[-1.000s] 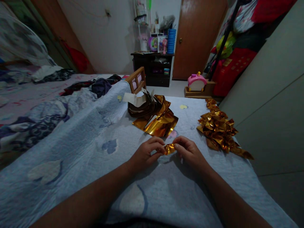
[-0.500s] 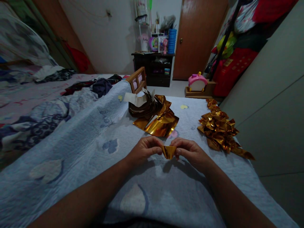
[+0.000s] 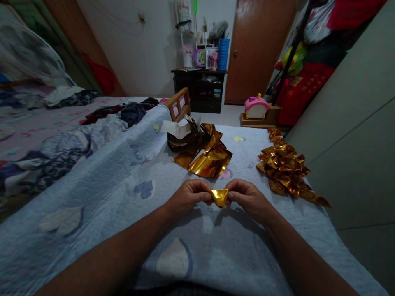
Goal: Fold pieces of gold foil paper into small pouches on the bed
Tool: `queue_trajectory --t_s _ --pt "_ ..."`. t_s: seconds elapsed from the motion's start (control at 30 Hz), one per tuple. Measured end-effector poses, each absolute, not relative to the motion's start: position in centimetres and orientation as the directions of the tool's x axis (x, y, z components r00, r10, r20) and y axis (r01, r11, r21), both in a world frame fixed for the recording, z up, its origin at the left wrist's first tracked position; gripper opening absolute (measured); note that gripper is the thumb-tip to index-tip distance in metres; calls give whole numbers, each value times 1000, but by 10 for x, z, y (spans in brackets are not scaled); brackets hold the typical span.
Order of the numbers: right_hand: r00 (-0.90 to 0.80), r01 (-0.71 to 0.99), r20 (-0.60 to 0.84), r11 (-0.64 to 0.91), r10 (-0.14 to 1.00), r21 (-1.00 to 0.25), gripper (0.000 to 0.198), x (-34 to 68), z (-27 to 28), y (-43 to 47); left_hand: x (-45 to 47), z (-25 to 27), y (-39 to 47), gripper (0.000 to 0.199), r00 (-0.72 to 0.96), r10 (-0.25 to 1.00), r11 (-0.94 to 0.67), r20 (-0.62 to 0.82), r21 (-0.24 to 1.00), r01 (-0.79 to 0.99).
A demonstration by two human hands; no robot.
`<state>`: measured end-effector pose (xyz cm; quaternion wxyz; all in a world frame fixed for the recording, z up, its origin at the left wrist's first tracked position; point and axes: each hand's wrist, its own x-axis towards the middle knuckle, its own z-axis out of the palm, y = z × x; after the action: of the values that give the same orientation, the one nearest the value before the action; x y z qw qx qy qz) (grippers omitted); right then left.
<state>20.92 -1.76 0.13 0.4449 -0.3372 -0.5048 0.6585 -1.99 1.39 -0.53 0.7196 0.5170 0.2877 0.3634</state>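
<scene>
Between my two hands is a small piece of folded gold foil paper (image 3: 220,197), wide at the top and narrower below. My left hand (image 3: 193,195) pinches its left end, and my right hand (image 3: 246,197) pinches the right end; the fingertips behind it are partly hidden. Just beyond my hands lie loose gold foil sheets (image 3: 212,162), beside a thick curled stack of foil paper (image 3: 185,139) whose pale side shows on top. To the right rests a heap of folded gold foil pieces (image 3: 284,168).
A pale blue quilt (image 3: 148,230) with heart patterns covers the surface and rises in a ridge at the left. Rumpled clothes and bedding (image 3: 70,144) lie beyond that ridge. A white cabinet (image 3: 354,135) borders the right side. A pink toy case (image 3: 257,107) stands past the far edge.
The folded foil piece has tilted slightly and now catches more light on its front. Both hands have shifted only a little and keep their pinch. The heap and sheets are unmoved.
</scene>
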Motion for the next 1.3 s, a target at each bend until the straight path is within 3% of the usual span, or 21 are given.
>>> queue_trajectory --t_s 0.33,0.6,0.73,0.8,0.9,1.03,1.3 --pt "-314 -228 -21 -97 949 -969 26 205 4 -17 -15 2 12 28 496 867 167 -44 964 -207" --pt "-317 -232 -24 -102 948 -967 26 206 2 -16 -14 -5 12 34 555 829 236 -69 943 -235" --pt "-298 -223 -68 -139 952 -965 25 204 6 -18 -15 -3 13 31 556 831 192 -30 953 -236" --pt "-274 -237 -101 -169 956 -957 27 204 8 -18 -17 -1 13 25 559 829 112 14 975 -190" --pt "-260 -243 -114 -179 959 -954 31 204 8 -18 -19 2 12 12 559 806 -192 196 979 -66" --pt "-262 -157 -107 -152 959 -976 32 207 4 -17 -21 0 9 9 605 677 -587 419 803 101" --pt "-231 72 -93 -78 969 -994 23 208 5 -15 -21 -5 5 16 596 589 -773 546 595 219"
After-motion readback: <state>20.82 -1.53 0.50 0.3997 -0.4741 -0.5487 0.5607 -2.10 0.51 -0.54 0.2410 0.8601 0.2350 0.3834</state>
